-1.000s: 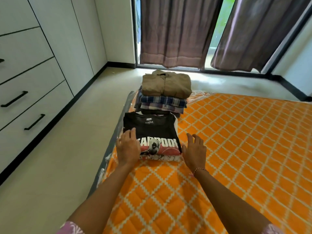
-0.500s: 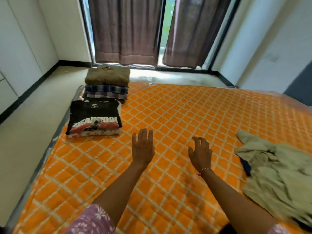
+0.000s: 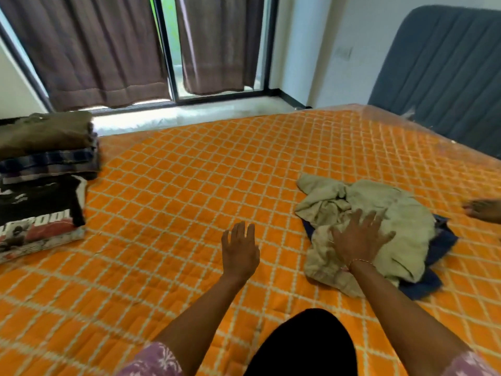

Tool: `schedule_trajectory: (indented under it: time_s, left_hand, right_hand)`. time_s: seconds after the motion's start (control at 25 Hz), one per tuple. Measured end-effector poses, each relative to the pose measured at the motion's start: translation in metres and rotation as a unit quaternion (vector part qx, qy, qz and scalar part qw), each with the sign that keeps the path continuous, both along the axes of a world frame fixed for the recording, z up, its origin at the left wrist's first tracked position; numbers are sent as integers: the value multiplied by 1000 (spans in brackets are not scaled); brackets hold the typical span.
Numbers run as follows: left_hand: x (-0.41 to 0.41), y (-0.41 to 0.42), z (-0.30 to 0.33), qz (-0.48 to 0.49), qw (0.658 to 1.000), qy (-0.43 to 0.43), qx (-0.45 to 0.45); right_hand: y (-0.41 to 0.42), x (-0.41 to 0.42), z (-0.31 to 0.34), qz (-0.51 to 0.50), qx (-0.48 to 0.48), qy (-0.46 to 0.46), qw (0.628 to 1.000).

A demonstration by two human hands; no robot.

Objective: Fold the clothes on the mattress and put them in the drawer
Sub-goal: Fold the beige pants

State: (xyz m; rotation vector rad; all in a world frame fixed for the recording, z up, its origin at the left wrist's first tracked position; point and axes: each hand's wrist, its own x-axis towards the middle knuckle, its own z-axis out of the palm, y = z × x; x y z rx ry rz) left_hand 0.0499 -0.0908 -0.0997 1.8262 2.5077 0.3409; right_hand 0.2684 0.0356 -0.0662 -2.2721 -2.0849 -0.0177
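Orange quilted mattress (image 3: 206, 169) with a pale diamond grid fills most of the view, and a broad bare stretch of it lies between the folded stack (image 3: 46, 147) at its left edge and the crumpled clothes on the right. Beyond the far edge, brown curtains (image 3: 95, 50) hang over a glass door; a grey padded panel (image 3: 444, 74) stands at the far right corner. The olive garment (image 3: 385, 213) lies rumpled on top of a dark blue piece (image 3: 439, 245). The right hand (image 3: 360, 237), fingers spread wide, is over the olive cloth; contact is unclear. The left hand (image 3: 240, 251) hovers open above bare mattress, holding nothing. A black T-shirt (image 3: 38, 202) nearest the camera shows blurred white lettering, only partly readable.
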Motion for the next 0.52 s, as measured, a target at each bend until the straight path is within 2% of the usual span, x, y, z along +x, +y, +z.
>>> schedule_trajectory:
  time_s: [0.08,0.16,0.24,0.28,0.36,0.4,0.44,0.52]
  left_hand:
    - [11,10,-7,-6,1000,-6,-28]
    - [14,12,-3,-15,996,-71,-47]
    - [14,13,1,-44,983,-172,-45]
    - [15,15,3,-61,969,-233,-60]
    - [23,19,6,-86,932,-332,-118]
    - [27,21,9,-102,918,-354,-150]
    - [31,20,13,-120,909,-358,-176]
    - [32,17,15,-153,909,-325,-210]
  right_hand:
    - [11,14,-5,-44,-14,35,998]
    - [19,24,-4,-29,35,77,996]
    - [19,16,10,-16,78,188,979]
    - [17,2,18,1,77,257,963]
    - [9,-41,36,50,44,427,902]
    - [2,-63,43,73,42,458,885]
    - [-4,-78,47,83,52,438,894]
    - [-5,-72,41,33,68,278,958]
